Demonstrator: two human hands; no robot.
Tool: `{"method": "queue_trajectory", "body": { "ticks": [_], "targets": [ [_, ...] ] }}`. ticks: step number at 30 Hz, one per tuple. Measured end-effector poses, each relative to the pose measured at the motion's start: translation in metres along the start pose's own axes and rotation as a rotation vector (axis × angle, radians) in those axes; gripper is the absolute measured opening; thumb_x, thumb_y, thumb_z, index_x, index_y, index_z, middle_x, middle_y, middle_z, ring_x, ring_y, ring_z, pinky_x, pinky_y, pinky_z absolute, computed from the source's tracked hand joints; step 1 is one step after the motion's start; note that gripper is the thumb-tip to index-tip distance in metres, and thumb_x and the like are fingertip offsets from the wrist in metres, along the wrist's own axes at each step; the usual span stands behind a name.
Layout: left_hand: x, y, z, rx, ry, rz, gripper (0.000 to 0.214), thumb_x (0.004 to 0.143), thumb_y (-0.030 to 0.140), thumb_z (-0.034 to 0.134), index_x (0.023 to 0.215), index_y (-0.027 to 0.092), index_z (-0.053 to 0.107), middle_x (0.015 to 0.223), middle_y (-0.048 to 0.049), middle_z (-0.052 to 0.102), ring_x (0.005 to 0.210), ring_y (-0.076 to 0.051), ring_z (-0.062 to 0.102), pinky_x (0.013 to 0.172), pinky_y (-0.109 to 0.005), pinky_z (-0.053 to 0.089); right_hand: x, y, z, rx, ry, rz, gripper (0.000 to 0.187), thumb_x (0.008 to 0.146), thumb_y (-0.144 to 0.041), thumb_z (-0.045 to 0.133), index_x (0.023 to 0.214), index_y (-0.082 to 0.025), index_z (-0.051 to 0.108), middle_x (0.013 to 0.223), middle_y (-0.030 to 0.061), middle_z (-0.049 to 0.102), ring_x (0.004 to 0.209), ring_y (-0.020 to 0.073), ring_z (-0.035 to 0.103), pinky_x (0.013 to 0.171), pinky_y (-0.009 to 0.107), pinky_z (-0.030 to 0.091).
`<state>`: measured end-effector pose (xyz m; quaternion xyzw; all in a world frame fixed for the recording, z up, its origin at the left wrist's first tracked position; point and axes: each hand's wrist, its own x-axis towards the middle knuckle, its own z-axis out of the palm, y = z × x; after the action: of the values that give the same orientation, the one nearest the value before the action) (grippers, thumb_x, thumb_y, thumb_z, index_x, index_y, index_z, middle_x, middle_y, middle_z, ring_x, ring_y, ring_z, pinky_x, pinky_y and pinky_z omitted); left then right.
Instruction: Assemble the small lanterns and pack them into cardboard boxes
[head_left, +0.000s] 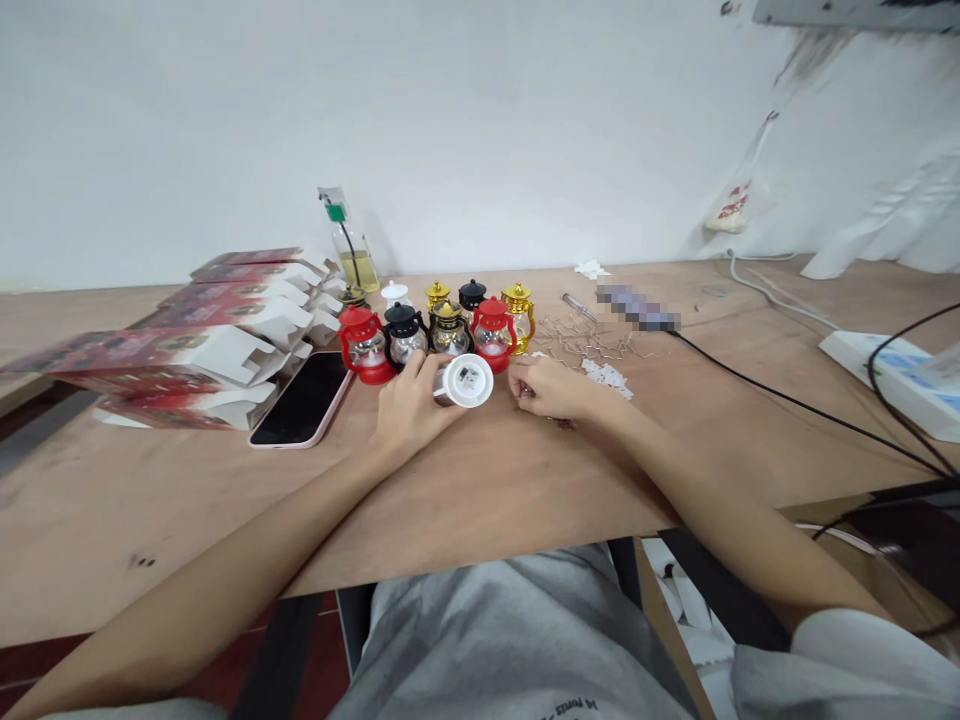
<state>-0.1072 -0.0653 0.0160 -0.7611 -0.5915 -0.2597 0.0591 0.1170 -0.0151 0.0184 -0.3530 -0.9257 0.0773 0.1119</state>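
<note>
My left hand (409, 405) is wrapped round a small white lantern (468, 381), tipped so that its round underside faces me; small dark and silvery parts show in the base. Just right of it my right hand (546, 388) has its fingers curled together low over the table, and whatever they hold is hidden. A little heap of tiny reddish-brown pieces (564, 424) lies under that wrist. Behind both hands stand several mini lanterns in red (495, 335), black (406, 334), gold (519, 318) and white. White paper-like bits (606, 377) lie past the right wrist.
At left, several red-and-white cartons (217, 350) lie stacked beside a phone (302, 400). A pump bottle (352, 245) stands against the wall. Thin bent wires (589, 340), a screwdriver (579, 306) and a blurred object on a black cable (787, 385) lie right. A white power strip (892, 380) is farther right.
</note>
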Motion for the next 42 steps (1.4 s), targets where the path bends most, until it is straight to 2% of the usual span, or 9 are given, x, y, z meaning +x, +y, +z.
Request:
{"method": "queue_trajectory", "body": {
  "ticks": [9, 17, 25, 28, 32, 34, 36, 38, 42],
  "targets": [
    [0.000, -0.001, 0.001, 0.002, 0.016, 0.022, 0.047, 0.075, 0.047, 0.065, 0.114, 0.023, 0.056, 0.106, -0.0052, 0.058, 0.092, -0.024, 0.063, 0.063, -0.028, 0.047, -0.001, 0.002, -0.002, -0.027, 0.033, -0.005, 0.013, 0.069, -0.004, 0.050, 0.074, -0.016, 0.053, 0.084, 0.0063, 0.060, 0.070, 0.0138, 0.048, 0.064, 0.023, 0.033],
    [0.000, -0.001, 0.001, 0.005, 0.013, 0.019, 0.047, 0.076, 0.047, 0.064, 0.115, 0.022, 0.055, 0.106, -0.0049, 0.058, 0.092, -0.023, 0.063, 0.062, -0.028, 0.046, -0.002, 0.003, -0.005, 0.052, 0.065, -0.012, 0.017, 0.069, -0.002, 0.048, 0.075, -0.016, 0.056, 0.073, 0.0024, 0.060, 0.066, 0.0125, 0.049, 0.063, 0.022, 0.032],
    [0.000, 0.000, 0.000, 0.002, 0.000, 0.013, 0.047, 0.076, 0.048, 0.063, 0.115, 0.023, 0.055, 0.106, -0.0056, 0.058, 0.092, -0.024, 0.063, 0.063, -0.028, 0.046, -0.002, 0.008, -0.004, 0.109, 0.094, 0.004, 0.021, 0.067, 0.001, 0.049, 0.075, -0.016, 0.057, 0.072, 0.0012, 0.060, 0.066, 0.0123, 0.052, 0.063, 0.023, 0.035],
    [0.000, 0.000, 0.000, 0.001, -0.003, 0.008, 0.048, 0.076, 0.049, 0.063, 0.116, 0.024, 0.055, 0.107, -0.0054, 0.058, 0.093, -0.024, 0.063, 0.063, -0.028, 0.047, -0.001, 0.003, -0.003, 0.170, 0.251, -0.044, 0.020, 0.070, 0.000, 0.048, 0.074, -0.018, 0.055, 0.074, 0.0015, 0.060, 0.069, 0.0130, 0.054, 0.067, 0.025, 0.040],
    [0.000, 0.000, 0.001, 0.007, 0.003, -0.006, 0.048, 0.076, 0.049, 0.063, 0.117, 0.024, 0.055, 0.107, -0.0052, 0.057, 0.092, -0.024, 0.063, 0.063, -0.027, 0.046, 0.000, -0.017, -0.002, 0.345, 0.753, -0.023, 0.009, 0.082, -0.014, 0.052, 0.078, -0.021, 0.051, 0.083, 0.0020, 0.060, 0.080, 0.0147, 0.058, 0.076, 0.030, 0.048],
    [0.000, 0.002, 0.001, 0.008, -0.008, -0.013, 0.048, 0.077, 0.050, 0.063, 0.117, 0.024, 0.055, 0.108, -0.0052, 0.058, 0.092, -0.023, 0.063, 0.062, -0.027, 0.046, 0.000, -0.032, -0.002, 0.461, 0.915, -0.036, 0.011, 0.084, -0.019, 0.057, 0.078, -0.022, 0.048, 0.083, 0.0011, 0.059, 0.081, 0.0142, 0.060, 0.077, 0.031, 0.051],
    [-0.001, 0.003, 0.000, 0.016, -0.023, -0.013, 0.049, 0.077, 0.050, 0.062, 0.117, 0.024, 0.055, 0.108, -0.0050, 0.058, 0.090, -0.023, 0.063, 0.061, -0.027, 0.045, -0.002, -0.046, -0.002, 0.532, 0.938, -0.074, 0.015, 0.083, -0.020, 0.060, 0.077, -0.022, 0.046, 0.081, 0.0005, 0.058, 0.079, 0.0136, 0.061, 0.076, 0.031, 0.052],
    [-0.001, 0.005, -0.001, 0.027, -0.031, -0.007, 0.049, 0.078, 0.051, 0.061, 0.117, 0.024, 0.055, 0.107, -0.0048, 0.058, 0.089, -0.023, 0.063, 0.060, -0.027, 0.044, -0.003, -0.058, -0.003, 0.541, 0.877, -0.083, 0.016, 0.083, -0.020, 0.061, 0.075, -0.022, 0.046, 0.080, 0.0005, 0.058, 0.078, 0.0136, 0.061, 0.074, 0.031, 0.052],
    [-0.001, 0.007, -0.002, 0.039, -0.037, -0.007, 0.049, 0.080, 0.056, 0.057, 0.117, 0.024, 0.055, 0.106, -0.0050, 0.057, 0.087, -0.023, 0.063, 0.058, -0.027, 0.043, -0.005, -0.067, -0.004, 0.405, 0.812, -0.117, 0.016, 0.083, -0.019, 0.061, 0.073, -0.022, 0.048, 0.076, 0.0006, 0.060, 0.079, 0.0149, 0.061, 0.077, 0.033, 0.051]
  ]
}}
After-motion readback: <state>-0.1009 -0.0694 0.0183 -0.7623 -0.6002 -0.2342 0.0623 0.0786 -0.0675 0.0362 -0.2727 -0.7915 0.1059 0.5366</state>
